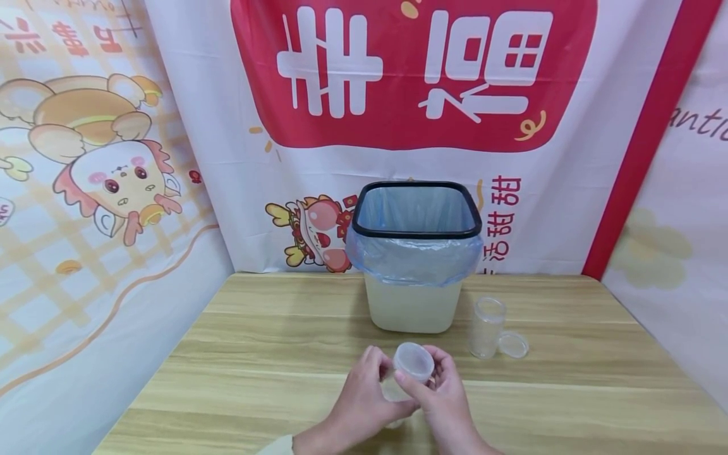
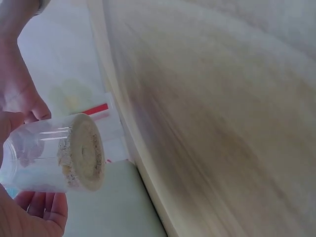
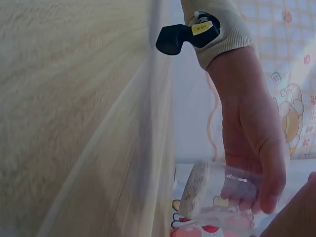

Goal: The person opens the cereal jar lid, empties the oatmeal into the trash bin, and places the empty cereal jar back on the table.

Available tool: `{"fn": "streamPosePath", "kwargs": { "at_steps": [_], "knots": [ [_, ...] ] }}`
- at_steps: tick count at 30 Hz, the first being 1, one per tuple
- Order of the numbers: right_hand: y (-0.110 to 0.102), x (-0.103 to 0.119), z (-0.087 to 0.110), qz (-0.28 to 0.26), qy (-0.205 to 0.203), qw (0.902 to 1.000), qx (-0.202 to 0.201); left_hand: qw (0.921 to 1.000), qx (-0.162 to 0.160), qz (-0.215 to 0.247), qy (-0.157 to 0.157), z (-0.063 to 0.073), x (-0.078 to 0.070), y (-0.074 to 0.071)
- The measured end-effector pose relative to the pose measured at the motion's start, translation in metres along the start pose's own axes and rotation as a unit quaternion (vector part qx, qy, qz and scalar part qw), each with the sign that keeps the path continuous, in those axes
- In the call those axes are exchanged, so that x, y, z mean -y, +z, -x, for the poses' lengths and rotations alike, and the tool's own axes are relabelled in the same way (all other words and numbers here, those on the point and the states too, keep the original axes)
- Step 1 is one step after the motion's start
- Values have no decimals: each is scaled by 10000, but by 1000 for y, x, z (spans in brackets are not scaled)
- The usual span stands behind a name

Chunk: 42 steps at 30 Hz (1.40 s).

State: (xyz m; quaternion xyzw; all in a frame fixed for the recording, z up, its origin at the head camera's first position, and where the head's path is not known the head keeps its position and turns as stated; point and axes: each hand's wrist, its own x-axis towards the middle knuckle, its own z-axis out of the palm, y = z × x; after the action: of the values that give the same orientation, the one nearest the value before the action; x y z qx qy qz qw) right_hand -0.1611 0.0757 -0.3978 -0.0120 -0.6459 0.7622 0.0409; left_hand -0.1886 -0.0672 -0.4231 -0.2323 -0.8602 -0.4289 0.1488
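Note:
Between my two hands is a clear plastic jar (image 1: 392, 388) with a translucent round lid (image 1: 414, 361) at its top. My left hand (image 1: 364, 398) grips the side of the jar, thumb and fingers curled round it. With thumb and fingers, my right hand (image 1: 446, 392) holds the lid's rim. A beige crumbly layer (image 2: 86, 153) covers the jar's bottom in the left wrist view. The right wrist view shows the jar (image 3: 222, 190) tilted on its side in that picture, its base close to the tabletop.
A pale bin (image 1: 412, 306) with a black rim and blue liner stands at the back of the wooden table (image 1: 273, 341). To its right is another clear jar (image 1: 487, 328), with a loose lid (image 1: 514, 344) beside it. Printed cloth hangs behind and at both sides.

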Motion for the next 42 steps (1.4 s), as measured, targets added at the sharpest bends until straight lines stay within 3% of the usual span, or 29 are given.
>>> {"fn": "streamPosePath", "kwargs": {
  "at_steps": [5,9,18,24,28,32,34,37,42],
  "knots": [
    [-10,3,-5,43,-118,9987,492,9997,33,230,43,-1,4,-6],
    [-20,7,-10,-1,-217,9938,1089,9976,236,646,49,-2,7,-12],
    [-42,3,-23,80,-627,9617,2666,9880,747,1354,47,-2,14,-16],
    [-47,0,-25,-4,-573,9518,3014,9876,876,1303,-62,0,15,-15],
    [-43,2,-21,-114,-403,9635,2643,9902,737,1183,-96,-1,13,-15],
    [-32,4,-16,-108,-289,9869,1582,9940,395,990,-237,-2,9,-14],
    [-26,5,-13,-95,-221,9941,1058,9954,216,875,-324,-2,6,-13],
    [-16,6,-8,-112,-140,9984,543,9962,44,727,-483,-2,2,-10],
    [-4,5,0,-127,-60,9998,105,9962,-22,543,-680,0,-4,-4]
  ]
}}
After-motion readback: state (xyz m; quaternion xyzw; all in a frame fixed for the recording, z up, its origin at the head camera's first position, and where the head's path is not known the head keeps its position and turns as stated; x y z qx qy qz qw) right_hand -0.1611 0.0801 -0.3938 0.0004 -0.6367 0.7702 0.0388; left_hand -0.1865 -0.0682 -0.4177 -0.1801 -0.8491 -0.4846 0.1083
